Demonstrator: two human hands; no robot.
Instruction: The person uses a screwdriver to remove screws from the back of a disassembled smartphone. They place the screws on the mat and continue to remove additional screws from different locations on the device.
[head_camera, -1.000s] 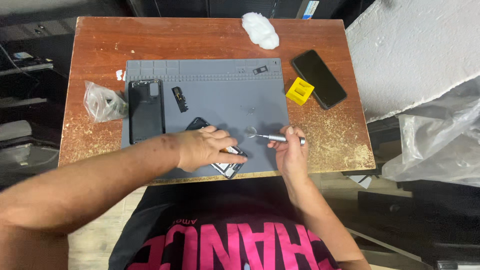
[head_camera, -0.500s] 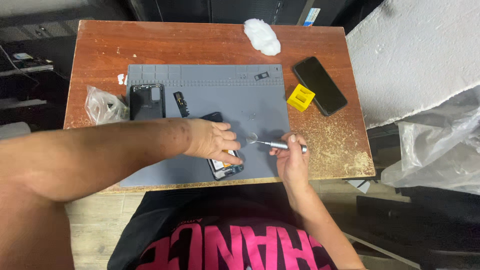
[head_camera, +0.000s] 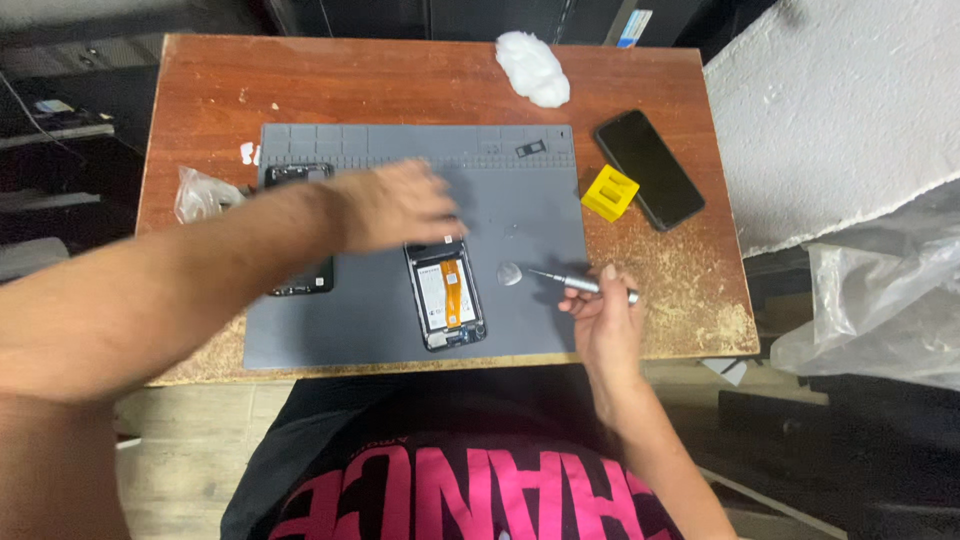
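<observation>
Left hand (head_camera: 395, 205) has lifted off the opened phone and swung toward the upper left of the grey work mat (head_camera: 520, 215), blurred, fingers loosely spread, holding nothing that I can see. Opened smartphone (head_camera: 446, 293) now fully exposed at frame centre: back off, battery and an orange flex cable showing, lying flat on the mat, top end just below the left hand's fingers. Right hand (head_camera: 605, 320) sits at the mat's lower right edge, closed around a slim metal screwdriver (head_camera: 585, 284), tip pointing left. Small round silver disc (head_camera: 510, 273) lies on the mat just beside the tip, between driver and phone. Dark back cover (head_camera: 300, 278) lies at the mat's left side, mostly under the left forearm. Clear plastic bag (head_camera: 200, 193) on the wooden table (head_camera: 400, 85) at far left. Yellow block (head_camera: 610, 192) sits at the mat's right edge, a black smartphone (head_camera: 649, 168) just beside it, screen dark. White wad (head_camera: 533, 68) at top centre.
</observation>
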